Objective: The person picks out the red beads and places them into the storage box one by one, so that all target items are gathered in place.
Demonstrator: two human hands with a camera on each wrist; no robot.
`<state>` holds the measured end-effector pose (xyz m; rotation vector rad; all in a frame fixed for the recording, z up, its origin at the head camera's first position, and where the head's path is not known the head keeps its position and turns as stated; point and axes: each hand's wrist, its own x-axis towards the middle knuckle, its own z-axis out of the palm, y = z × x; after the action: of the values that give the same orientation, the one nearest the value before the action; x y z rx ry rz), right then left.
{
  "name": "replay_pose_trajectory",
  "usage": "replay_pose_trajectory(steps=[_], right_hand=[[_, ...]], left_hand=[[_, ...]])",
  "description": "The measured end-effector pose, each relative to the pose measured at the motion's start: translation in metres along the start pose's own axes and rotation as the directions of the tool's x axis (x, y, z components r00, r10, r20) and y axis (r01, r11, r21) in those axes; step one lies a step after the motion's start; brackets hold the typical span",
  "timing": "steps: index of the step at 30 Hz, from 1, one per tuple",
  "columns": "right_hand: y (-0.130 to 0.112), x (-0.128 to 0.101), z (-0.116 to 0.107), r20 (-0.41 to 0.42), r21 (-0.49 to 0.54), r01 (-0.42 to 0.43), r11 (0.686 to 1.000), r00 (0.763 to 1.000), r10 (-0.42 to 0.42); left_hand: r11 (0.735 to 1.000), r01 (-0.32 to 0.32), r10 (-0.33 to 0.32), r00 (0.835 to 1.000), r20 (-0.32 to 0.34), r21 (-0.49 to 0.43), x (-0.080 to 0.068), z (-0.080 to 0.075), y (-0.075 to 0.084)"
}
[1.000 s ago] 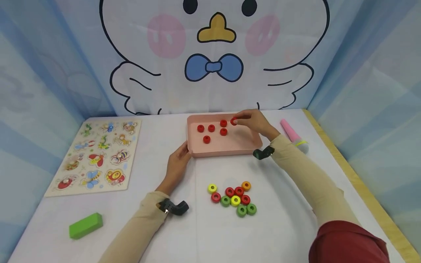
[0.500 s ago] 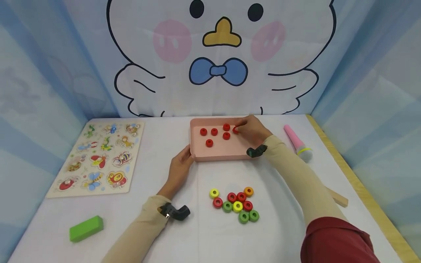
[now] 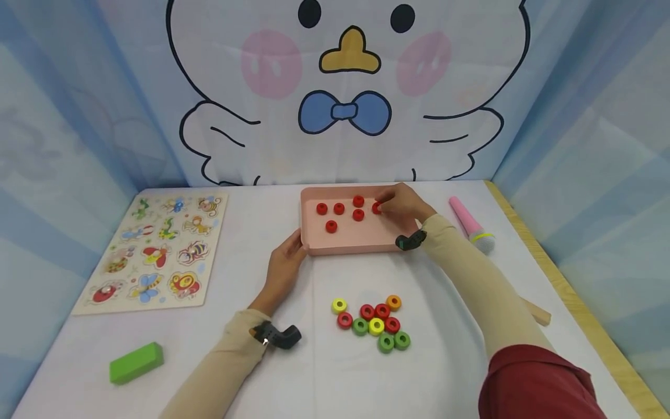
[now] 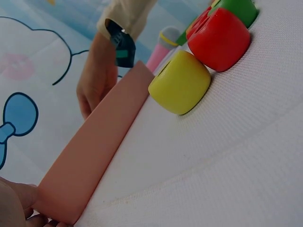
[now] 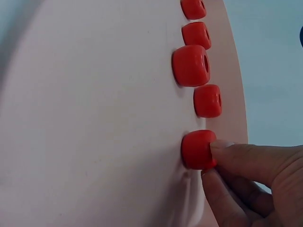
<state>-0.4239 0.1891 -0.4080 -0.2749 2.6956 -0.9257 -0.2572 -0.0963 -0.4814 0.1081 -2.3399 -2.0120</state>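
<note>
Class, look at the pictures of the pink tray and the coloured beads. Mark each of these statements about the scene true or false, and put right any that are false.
1. The right hand pinches a red bead inside the pink tray. True.
2. The left hand rests on the insect puzzle board. False: it touches the tray's near left corner; the board lies apart, further left.
3. The tray holds green and yellow beads. False: all six beads in it are red.
4. A green block lies near the table's front left. True.
5. The pink toy microphone lies inside the tray. False: it lies on the table, right of the tray.
</note>
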Motion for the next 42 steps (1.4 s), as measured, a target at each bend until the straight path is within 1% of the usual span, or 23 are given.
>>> replay_pose_trajectory(steps=[3,6,8,10,12,14,15,17,19,20,21,23,25,26,27,29,32,37,40,42], right_hand=[[-0.002,-0.002,-0.005,-0.023,-0.002,-0.011,1.000,1.000,0.011],[-0.006,-0.006,-0.012,-0.051,0.019,0.006,1.000,0.999,-0.005],[-0.012,-0.012,-0.016,-0.059,0.025,0.045,0.999,0.997,-0.043],[-0.018,-0.021,-0.017,-0.047,0.039,0.076,0.996,0.996,-0.074],[-0.025,-0.034,-0.017,-0.027,0.039,0.120,0.992,0.993,-0.119],[-0.033,-0.051,-0.015,0.008,0.028,0.177,0.984,0.984,-0.177],[-0.036,-0.060,-0.013,0.035,0.032,0.217,0.976,0.975,-0.218],[-0.042,-0.079,-0.008,0.100,0.037,0.317,0.948,0.943,-0.319],[-0.045,-0.097,0.000,0.191,0.067,0.393,0.917,0.897,-0.399],[-0.047,-0.105,0.005,0.246,0.091,0.412,0.907,0.873,-0.421],[-0.047,-0.113,0.010,0.296,0.114,0.425,0.898,0.848,-0.439],[-0.047,-0.126,0.022,0.393,0.139,0.418,0.898,0.809,-0.437],[-0.045,-0.136,0.033,0.465,0.153,0.398,0.905,0.779,-0.421],[-0.044,-0.140,0.038,0.489,0.158,0.388,0.908,0.768,-0.414],[-0.043,-0.142,0.042,0.503,0.161,0.385,0.909,0.760,-0.411],[-0.041,-0.146,0.050,0.522,0.171,0.380,0.909,0.747,-0.411],[-0.037,-0.149,0.059,0.532,0.169,0.389,0.906,0.738,-0.416],[-0.032,-0.152,0.070,0.547,0.156,0.405,0.901,0.724,-0.420],[-0.030,-0.156,0.075,0.555,0.141,0.412,0.900,0.720,-0.417],[-0.029,-0.158,0.077,0.559,0.128,0.418,0.899,0.719,-0.414]], left_hand=[[1.000,-0.009,0.009,1.000,0.005,0.002,0.002,0.000,0.000],[1.000,-0.028,0.028,1.000,0.010,-0.005,0.005,0.000,0.003],[0.999,-0.039,0.039,0.999,0.011,-0.004,0.006,-0.001,0.006],[0.999,-0.045,0.045,0.999,0.010,-0.007,0.008,-0.001,0.008],[0.999,-0.048,0.049,0.999,0.011,-0.007,0.009,-0.001,0.010],[0.999,-0.051,0.051,0.999,0.012,-0.017,0.011,-0.002,0.011],[0.998,-0.055,0.055,0.998,0.013,-0.025,0.012,-0.002,0.012],[0.998,-0.062,0.063,0.998,0.012,-0.029,0.013,-0.003,0.012],[0.996,-0.073,0.074,0.997,0.008,-0.041,0.014,-0.004,0.012],[0.996,-0.073,0.074,0.997,0.011,-0.044,0.011,-0.005,0.018],[0.996,-0.079,0.079,0.997,0.010,-0.044,0.011,-0.006,0.019],[0.995,-0.086,0.086,0.996,0.009,-0.050,0.011,-0.007,0.020],[0.996,-0.077,0.078,0.997,0.011,-0.042,0.011,-0.007,0.021],[0.997,-0.072,0.073,0.997,0.011,-0.040,0.010,-0.007,0.021],[0.996,-0.075,0.075,0.997,0.005,-0.042,0.013,-0.007,0.016],[0.997,-0.062,0.062,0.998,0.001,-0.043,0.012,-0.007,0.016],[0.998,-0.042,0.042,0.999,-0.001,-0.056,0.010,-0.007,0.015],[1.000,-0.010,0.011,1.000,0.006,-0.027,0.005,-0.005,0.010],[1.000,0.007,-0.007,1.000,0.011,-0.004,0.003,-0.003,0.005],[1.000,0.010,-0.010,1.000,0.009,-0.005,0.001,-0.002,0.003]])
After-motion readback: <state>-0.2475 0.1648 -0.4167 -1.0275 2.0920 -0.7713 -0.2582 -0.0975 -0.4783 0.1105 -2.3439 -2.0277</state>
